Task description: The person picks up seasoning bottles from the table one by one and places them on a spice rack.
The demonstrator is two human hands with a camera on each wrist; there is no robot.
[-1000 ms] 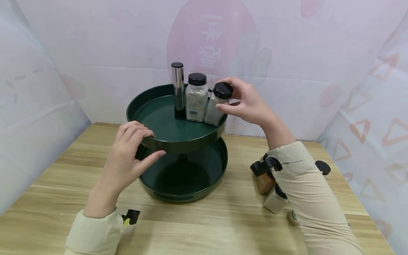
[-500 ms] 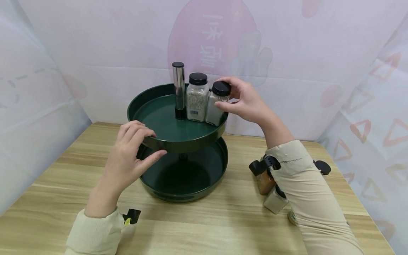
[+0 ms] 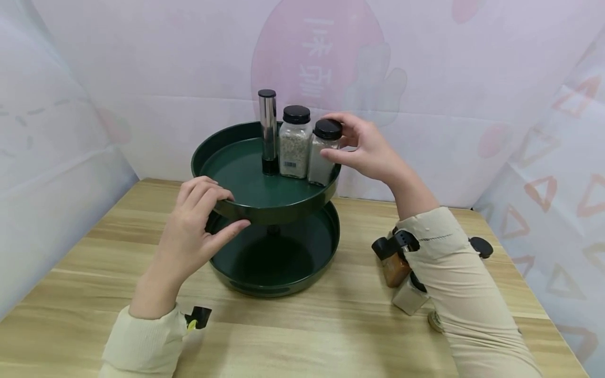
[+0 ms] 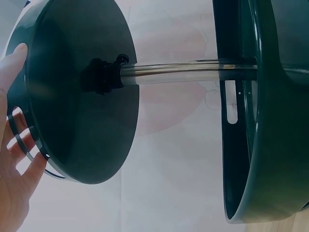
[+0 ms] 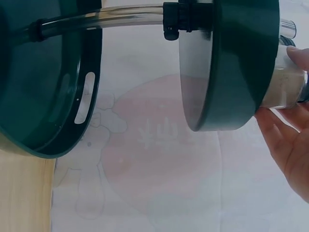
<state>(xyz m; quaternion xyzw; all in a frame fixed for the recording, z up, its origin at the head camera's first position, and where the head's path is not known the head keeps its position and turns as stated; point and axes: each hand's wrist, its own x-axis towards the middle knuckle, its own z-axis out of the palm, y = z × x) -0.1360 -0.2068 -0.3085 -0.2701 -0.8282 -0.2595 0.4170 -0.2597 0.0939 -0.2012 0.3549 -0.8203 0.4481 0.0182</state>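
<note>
One outer jar (image 3: pixel 321 161), right of the post (image 3: pixel 268 128), seems fragile, slippery; hold under its lid (image 3: pixel 328 129), as right hand (image 3: pixel 364 147) does. Left hand (image 3: pixel 194 223) grips upper tray (image 3: pixel 285 214).

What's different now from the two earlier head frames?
The held jar has swung more upright, its lid moving left toward the other jar. Nothing was newly gripped or let go: the right hand still holds it, the left hand still grips the upper tray, and the other jar stayed put.
</note>
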